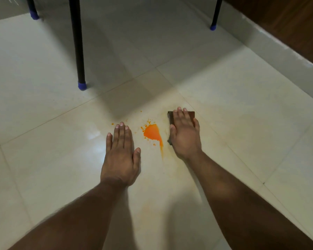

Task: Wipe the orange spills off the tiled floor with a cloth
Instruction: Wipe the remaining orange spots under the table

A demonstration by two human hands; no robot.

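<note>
Left hand (120, 156), right hand (185, 136): both bare; forearms bare, no sleeves in view; fingers (122, 134) with short nails.

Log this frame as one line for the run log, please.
phase: wiping | right hand: pressing brown cloth flat on floor | left hand: flat on floor | orange spill: between hands, not yet wiped
</note>
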